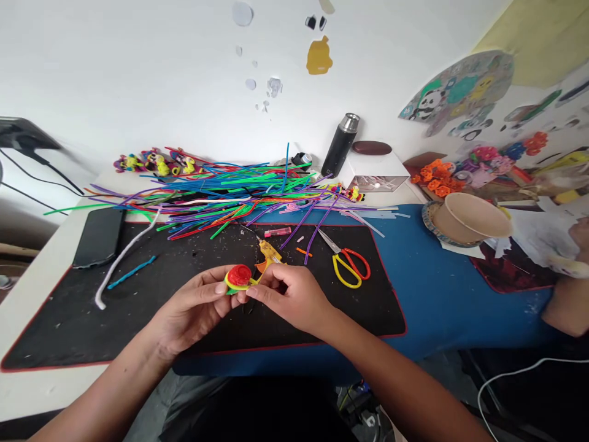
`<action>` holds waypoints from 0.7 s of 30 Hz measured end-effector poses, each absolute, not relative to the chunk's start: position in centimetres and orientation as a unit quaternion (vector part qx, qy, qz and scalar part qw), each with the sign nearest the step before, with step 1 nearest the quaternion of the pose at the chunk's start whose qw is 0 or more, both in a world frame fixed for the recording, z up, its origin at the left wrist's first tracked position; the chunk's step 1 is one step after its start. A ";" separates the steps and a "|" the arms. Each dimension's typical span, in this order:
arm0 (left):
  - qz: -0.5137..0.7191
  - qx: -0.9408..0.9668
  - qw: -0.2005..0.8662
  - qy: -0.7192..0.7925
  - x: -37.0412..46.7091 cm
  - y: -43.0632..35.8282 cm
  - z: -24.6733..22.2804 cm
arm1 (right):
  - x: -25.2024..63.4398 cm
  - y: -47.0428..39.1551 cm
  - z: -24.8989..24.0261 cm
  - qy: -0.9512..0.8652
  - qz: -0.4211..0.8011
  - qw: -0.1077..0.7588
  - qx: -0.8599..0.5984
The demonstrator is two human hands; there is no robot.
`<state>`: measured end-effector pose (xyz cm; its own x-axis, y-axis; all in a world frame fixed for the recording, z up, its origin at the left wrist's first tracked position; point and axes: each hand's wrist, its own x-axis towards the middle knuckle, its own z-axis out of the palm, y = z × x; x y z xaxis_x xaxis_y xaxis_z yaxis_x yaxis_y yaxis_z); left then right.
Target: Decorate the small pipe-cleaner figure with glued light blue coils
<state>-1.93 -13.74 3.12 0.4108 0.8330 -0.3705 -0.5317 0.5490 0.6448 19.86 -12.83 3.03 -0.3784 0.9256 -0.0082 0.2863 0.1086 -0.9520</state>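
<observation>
A coiled pipe-cleaner piece (240, 276), red on top with a yellow ring and some green beneath, is held over the black mat. My left hand (200, 301) grips it from the left between thumb and fingers. On its right side my right hand (288, 294) pinches the end of the yellow pipe cleaner (253, 282) that leaves the ring. Just behind the right hand lies a yellow hot glue gun (270, 250), partly covered by the fingers. Scissors (347, 267) with one red and one yellow handle lie to the right.
Behind the black mat (151, 313) spreads a heap of coloured pipe cleaners (239, 193). A phone (99, 236) and a blue twisted piece (132, 272) lie left. A black thermos (340, 144) stands at the wall. At right are a bowl (476, 216) and another person's arm (570, 301).
</observation>
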 end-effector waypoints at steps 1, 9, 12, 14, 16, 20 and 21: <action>0.416 0.221 0.816 0.334 -1.9 -13.9 3.2 | 19.9 -12.8 3.0 -0.668 0.493 0.323 -0.453; 0.383 0.214 0.853 0.282 -1.5 -14.6 3.2 | 20.2 -13.1 3.3 -0.660 0.552 0.285 -0.423; 0.381 0.211 0.853 0.286 -1.5 -14.6 3.0 | 20.3 -13.2 3.4 -0.669 0.544 0.294 -0.412; 0.384 0.210 0.850 0.293 -1.5 -14.5 3.0 | 20.4 -13.2 3.5 -0.683 0.532 0.296 -0.403; 0.386 0.208 0.847 0.300 -1.5 -14.4 2.9 | 20.4 -13.2 3.5 -0.698 0.520 0.295 -0.395; 0.387 0.211 0.835 0.329 -1.7 -14.3 2.6 | 20.5 -13.3 3.3 -0.714 0.494 0.298 -0.397; 0.389 0.212 0.829 0.340 -1.7 -14.3 2.5 | 20.5 -13.3 3.2 -0.715 0.489 0.297 -0.401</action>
